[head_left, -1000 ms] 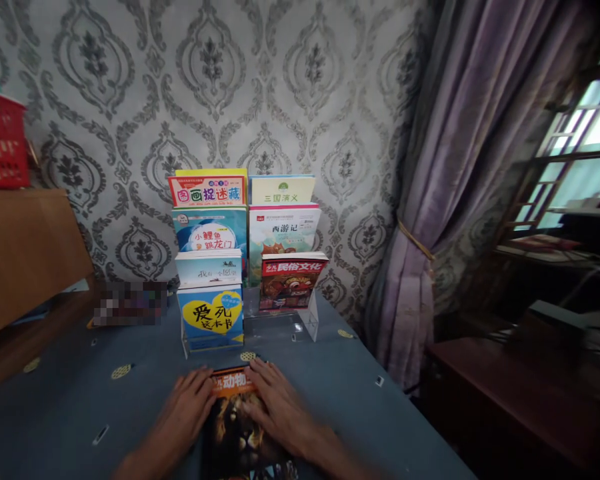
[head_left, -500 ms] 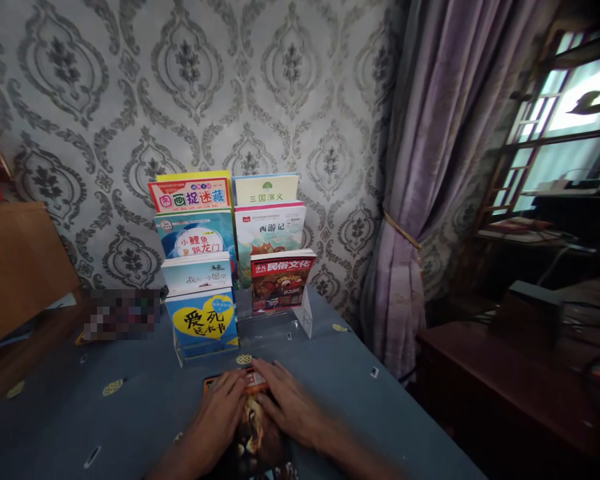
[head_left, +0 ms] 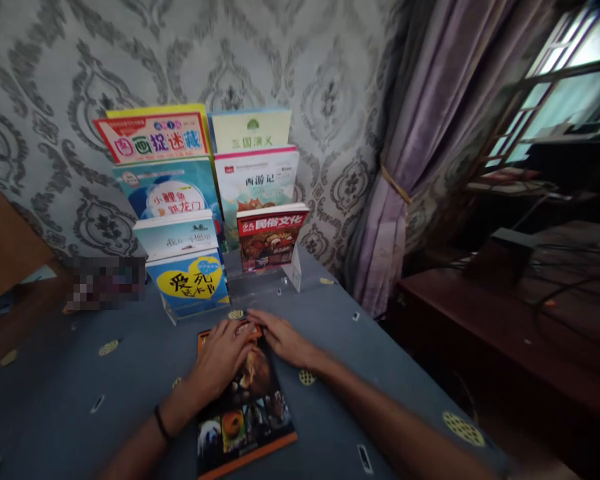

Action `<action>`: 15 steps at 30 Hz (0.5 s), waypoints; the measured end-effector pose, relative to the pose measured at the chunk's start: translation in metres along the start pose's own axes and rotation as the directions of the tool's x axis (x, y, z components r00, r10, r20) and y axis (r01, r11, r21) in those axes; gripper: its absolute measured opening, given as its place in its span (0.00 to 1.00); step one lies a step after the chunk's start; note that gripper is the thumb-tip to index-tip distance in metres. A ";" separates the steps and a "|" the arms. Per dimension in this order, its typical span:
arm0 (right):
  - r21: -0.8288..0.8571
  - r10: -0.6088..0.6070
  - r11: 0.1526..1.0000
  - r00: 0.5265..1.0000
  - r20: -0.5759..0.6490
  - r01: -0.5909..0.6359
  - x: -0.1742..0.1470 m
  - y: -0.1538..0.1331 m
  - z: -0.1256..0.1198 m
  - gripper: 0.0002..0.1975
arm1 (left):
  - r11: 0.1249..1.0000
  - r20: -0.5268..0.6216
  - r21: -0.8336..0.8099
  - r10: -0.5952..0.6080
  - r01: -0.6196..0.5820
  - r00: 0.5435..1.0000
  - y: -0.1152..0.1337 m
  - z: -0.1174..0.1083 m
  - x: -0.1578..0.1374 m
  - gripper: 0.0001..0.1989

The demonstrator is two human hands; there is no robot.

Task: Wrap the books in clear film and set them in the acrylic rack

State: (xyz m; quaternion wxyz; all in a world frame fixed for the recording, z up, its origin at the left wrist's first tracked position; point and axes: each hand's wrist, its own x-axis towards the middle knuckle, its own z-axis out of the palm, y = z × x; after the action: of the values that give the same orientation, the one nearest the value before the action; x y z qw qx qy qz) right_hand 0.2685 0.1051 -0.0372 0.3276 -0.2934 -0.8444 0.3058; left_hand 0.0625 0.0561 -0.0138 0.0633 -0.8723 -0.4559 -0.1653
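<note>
- Got 1 animal book [head_left: 247,403] lying flat on the grey-blue table [head_left: 135,373], in front of the clear stand [head_left: 294,270], near it but not touching.
- Note the left hand [head_left: 223,353] laid over the cover at the end nearest the stand, fingers stretched out and close together, not wrapped around anything. Wearing a black wristband [head_left: 163,423] there too.
- See the right hand [head_left: 285,340] by the book's stand-side corner, fingers reaching along that edge. Can't tell if pinching or just resting, tbh, too blurry at the fingertips.
- Reads to me like a steadying or lining-up step: 2 hands at the same end, cover shut, no lift yet.
- To get it off the table, would probably need fingertips tucked under an edge first, then a proper grip. Might slide if only pressed from above.
- Also spot a red book [head_left: 270,243] and a blue book [head_left: 187,287] upright in the stand.
</note>
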 end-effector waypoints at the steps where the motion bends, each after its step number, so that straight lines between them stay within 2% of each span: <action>1: 0.011 -0.006 1.000 1.000 0.000 0.006 0.000 0.000 0.000 0.30 | 1.000 -0.006 -0.011 0.013 -0.013 1.000 -0.001 0.000 -0.001 0.16; 9: 0.050 -0.017 0.999 1.000 0.021 0.016 0.003 0.000 -0.001 0.33 | 0.991 0.048 -0.089 0.105 -0.100 0.993 -0.011 0.004 -0.004 0.20; 15: 0.021 -0.024 0.999 0.999 0.022 0.024 0.004 0.003 -0.001 0.27 | 0.989 0.070 -0.109 0.103 -0.095 0.992 -0.008 -0.001 -0.002 0.20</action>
State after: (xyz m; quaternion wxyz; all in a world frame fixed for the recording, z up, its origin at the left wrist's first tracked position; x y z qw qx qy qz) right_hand 0.2676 0.1097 -0.0370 0.3249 -0.2763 -0.8482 0.3139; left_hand 0.0548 0.0591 -0.0136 0.0080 -0.9016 -0.4046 -0.1527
